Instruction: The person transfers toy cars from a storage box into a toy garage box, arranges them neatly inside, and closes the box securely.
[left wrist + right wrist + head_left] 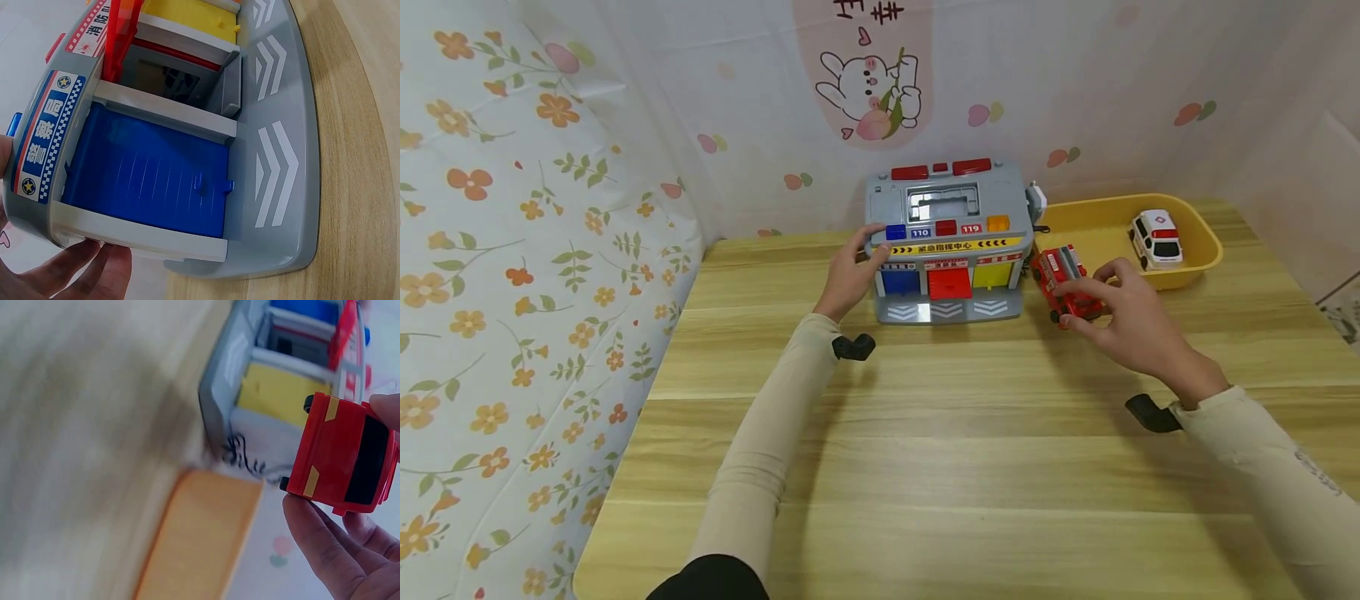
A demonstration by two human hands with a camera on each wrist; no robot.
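A grey toy garage [951, 242] stands at the back of the table, with blue, red and yellow doors. Its red door [950, 283] is swung up, baring a dark bay; the blue door [153, 169] and the yellow door [281, 394] are down. My left hand [850, 273] holds the garage by its left side, fingers against the side wall. Right of the garage, my right hand [1131, 321] grips a red toy fire truck [1063, 275] between thumb and fingers. The truck's dark windshield [369, 459] faces the right wrist camera.
A yellow bin [1206, 250] sits right of the garage, with a white toy ambulance [1156, 239] in it. Black cord-like strands [247, 456] hang at the garage's right side. A patterned cloth [737, 83] backs the wooden table [940, 467].
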